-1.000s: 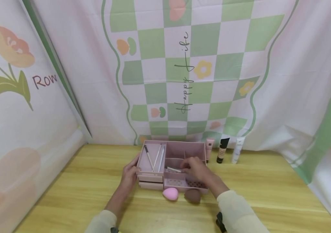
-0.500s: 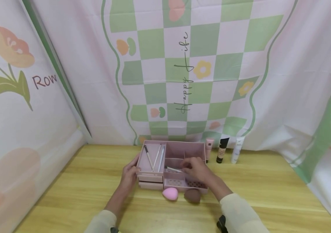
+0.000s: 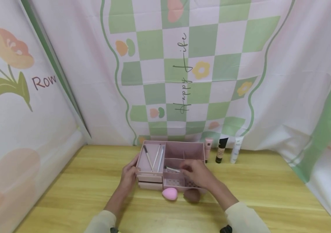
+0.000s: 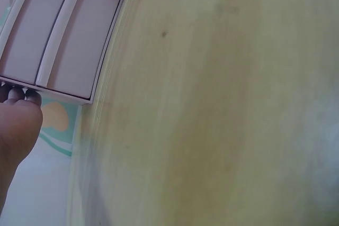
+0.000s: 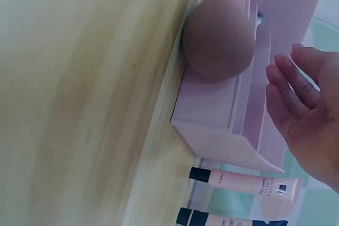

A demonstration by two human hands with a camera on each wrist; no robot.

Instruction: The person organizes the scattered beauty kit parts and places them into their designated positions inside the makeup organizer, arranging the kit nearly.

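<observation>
My L hand [image 3: 129,176] grips the pink organizer [image 3: 175,149] on the table [image 3: 81,181], L side; 3 thin sticks [image 3: 148,158] in its top-L tray [image 3: 152,150]. R hand [image 3: 197,174] at short stick [image 3: 171,169] in mid compt [image 3: 171,162], can't tell if pinching.

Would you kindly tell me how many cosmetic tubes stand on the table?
3, right of the organizer: the pink tube nearest it, the black-and-beige tube in the middle, the white tube farthest right. The organizer could hide others.
</observation>
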